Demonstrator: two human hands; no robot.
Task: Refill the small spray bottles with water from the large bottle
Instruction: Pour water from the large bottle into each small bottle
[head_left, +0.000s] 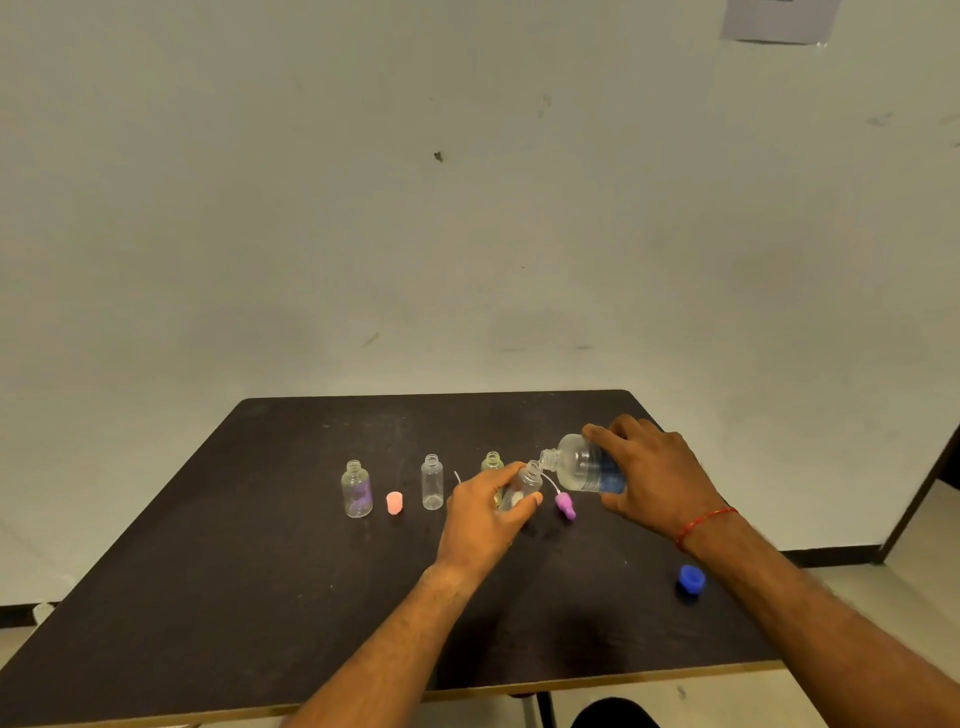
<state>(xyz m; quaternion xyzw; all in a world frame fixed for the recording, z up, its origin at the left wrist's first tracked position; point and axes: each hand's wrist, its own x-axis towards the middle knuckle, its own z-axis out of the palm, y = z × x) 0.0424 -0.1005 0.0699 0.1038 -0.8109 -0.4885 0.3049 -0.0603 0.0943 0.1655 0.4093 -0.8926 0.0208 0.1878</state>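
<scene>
My right hand (655, 467) grips the large clear water bottle (579, 464) with a blue label, tipped to the left so its open neck meets the mouth of a small clear spray bottle (524, 484). My left hand (485, 512) holds that small bottle, tilted toward the large one. Three more small uncapped bottles stand upright on the dark table (260, 571): one with a purple tint (356, 489) at left, a clear one (432, 482) in the middle, and a yellowish one (492, 461) partly hidden behind my left hand.
A pink spray cap (395, 503) stands between the two left bottles. A purple spray head with its tube (565, 505) lies right of my left hand. The large bottle's blue cap (691, 578) rests near the table's right front. A white wall stands behind the table.
</scene>
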